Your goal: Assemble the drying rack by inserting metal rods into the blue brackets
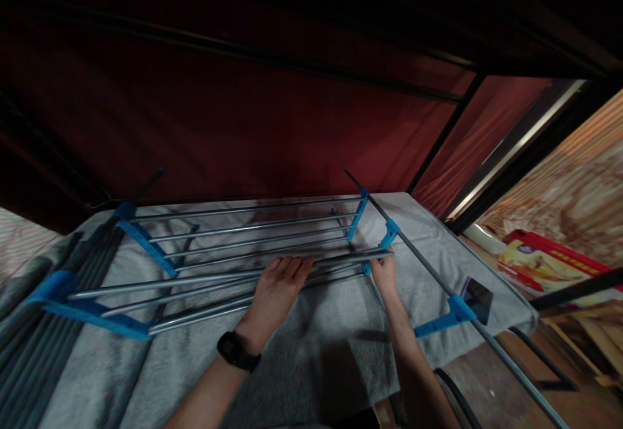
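A partly assembled rack of grey metal tubes and blue plastic brackets lies across a grey cloth-covered surface (321, 338). My left hand (281, 286), with a black watch on its wrist, is closed over the front metal tubes (195, 280) near their middle. At the tubes' right ends my right hand (383, 272) is closed, its fingers partly hidden behind them. These front tubes sit in a blue bracket (92, 309) on the left. Their right ends are apart from the lower right blue bracket (448, 318), which is on a long side pole (423, 263).
Several loose grey tubes (73, 325) lie along the left side. A phone-like dark object (477, 298) rests near the right edge. Dark red fabric (272, 130) on a black frame closes off the back. A red and yellow package (549, 263) is beyond the right edge.
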Demonstrator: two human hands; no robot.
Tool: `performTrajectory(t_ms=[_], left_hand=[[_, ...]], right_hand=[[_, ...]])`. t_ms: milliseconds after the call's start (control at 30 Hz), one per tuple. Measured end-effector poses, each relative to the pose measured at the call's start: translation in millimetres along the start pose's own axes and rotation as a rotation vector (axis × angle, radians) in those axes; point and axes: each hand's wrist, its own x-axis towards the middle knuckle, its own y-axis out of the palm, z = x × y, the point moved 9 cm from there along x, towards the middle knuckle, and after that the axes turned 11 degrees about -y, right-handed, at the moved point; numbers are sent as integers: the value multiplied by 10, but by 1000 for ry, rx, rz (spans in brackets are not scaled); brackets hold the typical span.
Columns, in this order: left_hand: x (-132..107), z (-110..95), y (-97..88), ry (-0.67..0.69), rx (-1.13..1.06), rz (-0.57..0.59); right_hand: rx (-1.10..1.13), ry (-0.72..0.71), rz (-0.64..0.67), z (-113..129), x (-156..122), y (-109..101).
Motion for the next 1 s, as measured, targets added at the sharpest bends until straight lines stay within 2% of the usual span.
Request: performTrajectory(t_ms=[200,333,433,600,867,1000], left_hand=[[131,274,-112,-102,-34,-60],[137,286,-174,-46,27,-74],[168,302,-154,-90,53,-35],[271,237,-69,-116,50,46],[304,166,-143,-133,0,-6],[256,44,-131,-96,45,27]], right_hand=[[-7,48,-52,-52,37,-64],[3,60,-47,-61,38,-56],[15,74,-32,-72,30,-34],[35,71,-18,-64,33,-20],[57,57,-22,1,41,-34],[60,66,-1,8,40,-25]])
